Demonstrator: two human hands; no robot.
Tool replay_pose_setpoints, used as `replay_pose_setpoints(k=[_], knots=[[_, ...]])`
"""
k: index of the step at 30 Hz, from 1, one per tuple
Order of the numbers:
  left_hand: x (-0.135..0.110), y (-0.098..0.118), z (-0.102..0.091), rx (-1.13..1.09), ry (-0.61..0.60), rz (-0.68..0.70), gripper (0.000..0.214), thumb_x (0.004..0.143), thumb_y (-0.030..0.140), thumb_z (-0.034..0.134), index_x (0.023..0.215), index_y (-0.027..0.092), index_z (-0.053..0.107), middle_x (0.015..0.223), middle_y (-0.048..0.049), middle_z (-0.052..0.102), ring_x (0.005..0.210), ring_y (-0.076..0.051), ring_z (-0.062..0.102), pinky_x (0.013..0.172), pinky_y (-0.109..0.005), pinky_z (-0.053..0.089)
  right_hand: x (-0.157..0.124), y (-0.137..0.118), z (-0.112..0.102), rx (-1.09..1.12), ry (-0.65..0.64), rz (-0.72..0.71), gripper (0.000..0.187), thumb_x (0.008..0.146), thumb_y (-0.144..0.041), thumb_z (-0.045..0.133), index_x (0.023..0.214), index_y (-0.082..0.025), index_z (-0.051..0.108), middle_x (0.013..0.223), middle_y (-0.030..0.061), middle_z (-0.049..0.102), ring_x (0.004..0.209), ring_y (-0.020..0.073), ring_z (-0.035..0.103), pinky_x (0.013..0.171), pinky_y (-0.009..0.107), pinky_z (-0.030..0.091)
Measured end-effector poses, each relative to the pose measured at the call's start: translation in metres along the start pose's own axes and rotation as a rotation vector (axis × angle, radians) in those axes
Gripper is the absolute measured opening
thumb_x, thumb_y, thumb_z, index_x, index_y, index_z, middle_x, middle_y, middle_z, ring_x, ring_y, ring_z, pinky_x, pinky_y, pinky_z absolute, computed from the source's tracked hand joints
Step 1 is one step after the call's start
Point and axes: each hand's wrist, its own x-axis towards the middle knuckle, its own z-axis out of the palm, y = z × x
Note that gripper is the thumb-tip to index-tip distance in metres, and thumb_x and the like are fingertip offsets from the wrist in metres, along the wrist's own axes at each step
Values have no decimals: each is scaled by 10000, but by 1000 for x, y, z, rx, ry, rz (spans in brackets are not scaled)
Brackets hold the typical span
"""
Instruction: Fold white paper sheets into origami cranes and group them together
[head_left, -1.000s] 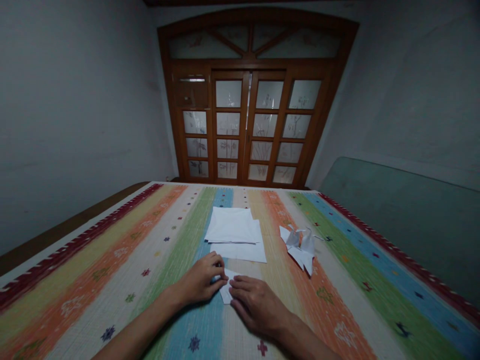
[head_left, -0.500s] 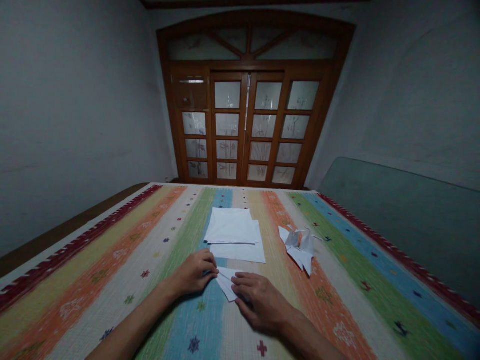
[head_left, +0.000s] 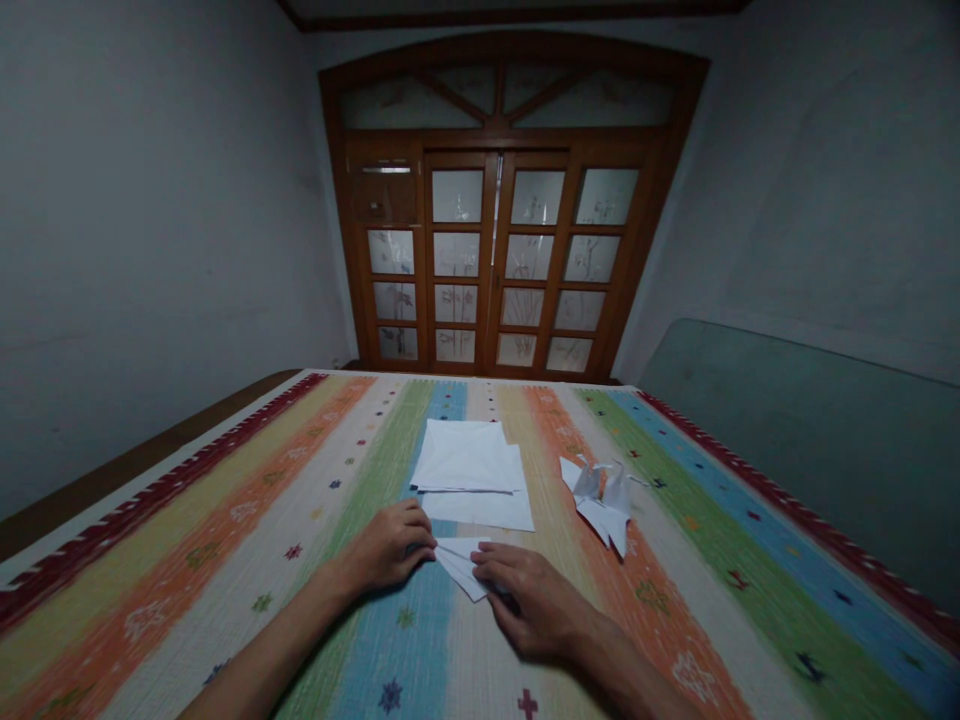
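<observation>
The folded white paper (head_left: 456,562) is lying on the striped tablecloth (head_left: 405,660) between the fingertips of both hands, showing a narrow, pointed form with crease or layer lines fanning from its left corner. The left hand (head_left: 395,546) is pinching that corner, thumb and fingers drawn together; the right hand (head_left: 529,598) is resting curled fingertips on the opposite side, its thumb standing apart below, and whether it is gripping cannot be told. White paper sheets (head_left: 463,455) are lying just beyond the fingers.

A striped tablecloth (head_left: 405,660) bears white sheets (head_left: 463,458), a folded paper (head_left: 459,562) and paper figures (head_left: 606,518)
</observation>
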Motion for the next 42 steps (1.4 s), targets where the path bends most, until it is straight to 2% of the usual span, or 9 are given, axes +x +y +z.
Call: replay_pose_setpoints(k=[4, 9, 16, 21, 26, 32, 35, 38, 42], knots=[[-1, -3, 6, 35, 38, -1, 119, 943, 207, 633, 892, 179, 738, 855, -77, 702, 837, -207, 606, 738, -307, 478, -1, -1, -5, 39, -21, 39, 420, 797, -135, 621, 1213, -156, 682, 1352, 144, 653, 1275, 283, 594, 1111, 440, 462], [-1, -3, 9, 128, 23, 17, 178, 978, 219, 581, 880, 173, 723, 821, -77, 692, 791, -208, 585, 686, -301, 454, -3, 1, -7, 57, -50, 106, 511, 796, -222, 701, 1301, -182, 633, 1423, 148, 591, 1299, 309, 564, 1111, 472, 454], [-2, 3, 3, 97, -6, 7, 122, 925, 171, 599, 962, 177, 715, 892, -88, 676, 856, -220, 600, 721, -313, 469, 0, 1, -6, -18, -49, 37, 387, 895, -189, 573, 1272, -163, 661, 1368, 153, 636, 1263, 284, 598, 1085, 437, 492], [-4, 4, 4, 42, -4, -36, 155, 902, 200, 627, 1031, 191, 712, 944, -94, 661, 897, -236, 612, 782, -342, 485, 2, 3, -1, -35, 9, -31, 362, 937, -172, 519, 1266, -180, 669, 1318, 133, 677, 1242, 271, 620, 1084, 416, 495], [-3, 4, 6, 45, 2, -52, 152, 925, 233, 611, 1034, 200, 711, 946, -94, 660, 877, -228, 620, 758, -326, 485, 5, 14, 9, -6, 76, -30, 334, 996, -174, 441, 1260, -169, 646, 1230, 134, 717, 1126, 240, 680, 1001, 382, 539], [-1, 3, 12, 91, 57, -33, 161, 951, 189, 560, 1000, 204, 713, 881, -83, 669, 811, -207, 620, 702, -298, 476, 10, 16, 9, 145, 177, 82, 331, 1048, -272, 382, 1135, -169, 684, 1039, 116, 768, 942, 224, 724, 856, 325, 554], [1, 6, 15, 35, 96, -103, 173, 958, 174, 528, 951, 191, 700, 892, -84, 685, 817, -206, 632, 715, -299, 485, 13, 11, 2, 227, 208, 147, 347, 1051, -319, 387, 1093, -182, 702, 1016, 100, 768, 927, 227, 719, 848, 324, 540], [4, 10, 17, -63, 160, -211, 162, 951, 180, 523, 914, 186, 681, 871, -78, 707, 810, -209, 650, 732, -308, 498, 14, 7, -3, 304, 190, 176, 289, 1006, -364, 503, 1120, -189, 703, 1046, 92, 768, 953, 240, 714, 864, 334, 536], [8, 14, 18, -167, 216, -317, 158, 933, 218, 549, 882, 189, 696, 839, -67, 738, 791, -217, 676, 752, -321, 508, 12, 7, -1, 331, 170, 176, 339, 932, -372, 606, 1193, -173, 691, 1129, 121, 756, 995, 267, 710, 883, 365, 548]])
